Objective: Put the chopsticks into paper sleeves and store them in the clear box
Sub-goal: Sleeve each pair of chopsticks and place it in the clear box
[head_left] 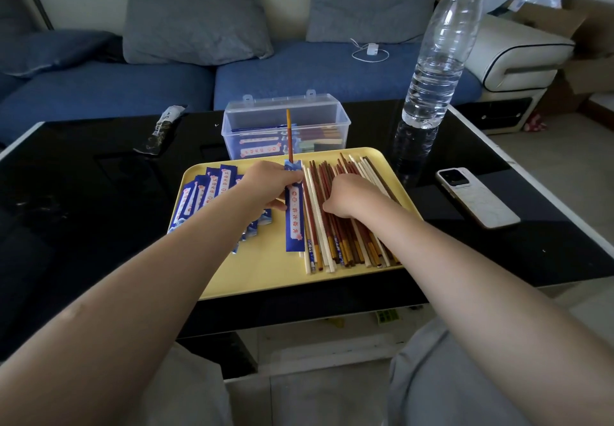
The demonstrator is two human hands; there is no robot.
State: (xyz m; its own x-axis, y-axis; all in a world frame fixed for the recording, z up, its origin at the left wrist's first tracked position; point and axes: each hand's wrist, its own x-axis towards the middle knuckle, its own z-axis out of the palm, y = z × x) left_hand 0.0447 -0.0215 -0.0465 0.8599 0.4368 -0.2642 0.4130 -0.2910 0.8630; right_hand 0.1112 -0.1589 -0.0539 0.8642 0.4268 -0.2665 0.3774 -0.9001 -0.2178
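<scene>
My left hand [265, 186] pinches a blue paper sleeve [295, 216] near its top, fingers curled around it, with one reddish chopstick [290, 136] sticking out of the sleeve's mouth toward twelve o'clock. My right hand [352, 196] lies on the loose chopsticks [345, 236], fingers curled down among them; whether they grip one I cannot tell.

Both piles sit on the yellow tray [265, 273]: the spare sleeves [212, 199] fan out at nine o'clock from my left hand, partly hidden under my forearm, and the loose sticks spread at three o'clock from the sleeve I hold.

The clear box [285, 120] stands open just beyond the tray at twelve o'clock, with filled sleeves lying inside. The protruding stick crosses in front of its near wall.

A tall water bottle [435, 60] rises at two o'clock, near the tray's far right corner. A phone [476, 196] lies at three o'clock on the black table [83, 193]. A dark wrapper [162, 128] lies at ten o'clock. A blue sofa [299, 70] runs behind.
</scene>
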